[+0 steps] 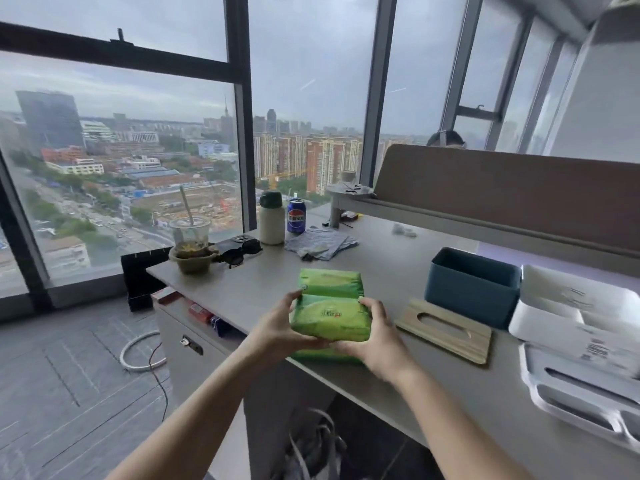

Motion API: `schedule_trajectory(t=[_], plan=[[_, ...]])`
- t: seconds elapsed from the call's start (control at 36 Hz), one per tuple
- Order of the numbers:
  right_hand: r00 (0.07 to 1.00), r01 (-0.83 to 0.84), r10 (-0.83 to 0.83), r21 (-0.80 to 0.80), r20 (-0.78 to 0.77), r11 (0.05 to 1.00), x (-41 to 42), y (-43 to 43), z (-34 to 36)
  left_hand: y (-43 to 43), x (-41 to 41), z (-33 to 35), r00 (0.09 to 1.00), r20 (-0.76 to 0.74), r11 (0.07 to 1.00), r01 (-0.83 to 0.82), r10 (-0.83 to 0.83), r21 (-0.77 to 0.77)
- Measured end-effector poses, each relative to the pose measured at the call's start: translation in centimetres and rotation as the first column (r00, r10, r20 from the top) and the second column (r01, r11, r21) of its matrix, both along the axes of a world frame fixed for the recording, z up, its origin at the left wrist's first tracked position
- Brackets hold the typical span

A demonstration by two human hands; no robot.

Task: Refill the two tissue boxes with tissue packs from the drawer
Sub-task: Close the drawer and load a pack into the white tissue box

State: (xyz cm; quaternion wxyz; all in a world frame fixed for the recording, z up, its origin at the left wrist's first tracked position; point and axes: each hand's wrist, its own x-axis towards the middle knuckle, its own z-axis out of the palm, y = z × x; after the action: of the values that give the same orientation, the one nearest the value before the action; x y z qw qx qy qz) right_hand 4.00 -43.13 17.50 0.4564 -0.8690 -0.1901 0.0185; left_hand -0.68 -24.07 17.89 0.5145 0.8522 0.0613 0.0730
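Observation:
Both hands hold a green tissue pack (330, 318) just above the desk's front edge. My left hand (277, 327) grips its left side and my right hand (375, 336) its right side. A second green pack (329, 282) lies on the desk right behind it, and another green edge shows underneath. To the right stands an open dark blue tissue box (472, 287) with its wooden slotted lid (446, 329) lying flat in front of it. Further right sits a white tissue box (543, 317), with a white lid (581, 393) lying nearer me.
The grey desk (249, 289) carries a plastic cup with a straw (189, 233), sunglasses (239, 252), a white bottle (272, 218), a blue can (296, 216) and a folded cloth (322, 242). A brown divider (502, 188) runs along the back. Open drawer (194, 306) at left, cable on the floor.

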Motion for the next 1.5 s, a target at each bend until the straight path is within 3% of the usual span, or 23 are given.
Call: schedule_trajectory(t=[0.19,0.39,0.64,0.89,1.17,1.5], plan=[[0.999,0.001,-0.004,0.069,0.033,0.998,0.6,-3.9,1.2,-3.2,0.8,1.4,0.998,0.056,0.997,0.033,-0.029,-0.071],[0.996,0.014,-0.022,0.096,0.086,0.995,1.2,-9.5,5.0,-8.7,2.3,5.6,0.985,0.170,0.997,0.014,-0.026,0.072],[0.942,0.251,-0.271,0.120,0.200,0.960,4.2,-20.0,9.6,-19.1,8.3,10.6,0.934,0.276,0.971,0.193,-0.226,0.144],[0.853,0.455,-0.474,0.131,0.218,0.881,7.7,-31.2,12.2,-30.4,15.5,12.3,0.858,0.309,0.911,0.363,-0.409,0.197],[0.840,0.509,-0.521,0.107,0.151,0.854,11.1,-36.7,9.8,-36.8,21.2,10.0,0.862,0.200,0.872,0.411,-0.467,0.264],[0.851,0.523,-0.510,-0.118,0.125,0.844,15.3,-36.5,7.9,-37.1,25.6,8.4,0.866,0.048,0.783,0.425,-0.498,0.454]])
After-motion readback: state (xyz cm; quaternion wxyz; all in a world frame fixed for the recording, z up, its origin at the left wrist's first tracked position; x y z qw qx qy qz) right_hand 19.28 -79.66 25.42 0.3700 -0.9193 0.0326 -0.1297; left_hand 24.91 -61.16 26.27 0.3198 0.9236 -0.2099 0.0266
